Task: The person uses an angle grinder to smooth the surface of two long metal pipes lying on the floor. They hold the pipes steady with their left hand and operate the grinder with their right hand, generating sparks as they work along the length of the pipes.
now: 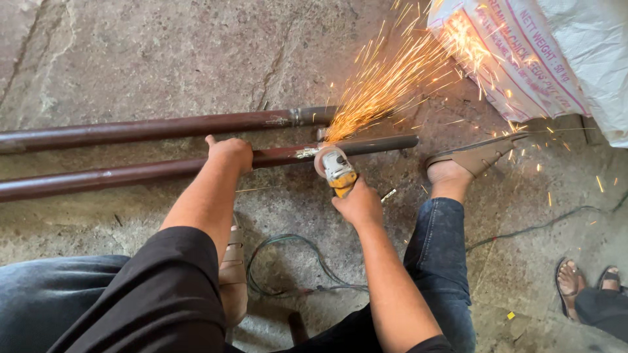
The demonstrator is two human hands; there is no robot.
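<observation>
My left hand (230,153) clamps fingers around the near pipe (131,173) at mid-frame; my right hand (358,204) grips the grinder (335,167) tight, sparks (392,78) flying toward the upper-right sack (523,59).

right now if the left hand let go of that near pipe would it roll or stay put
The near pipe is round on a flat stone floor, so it would likely roll. It looks like long, rigid steel, probably heavy. The left hand seems to steady it against the grinder.
</observation>
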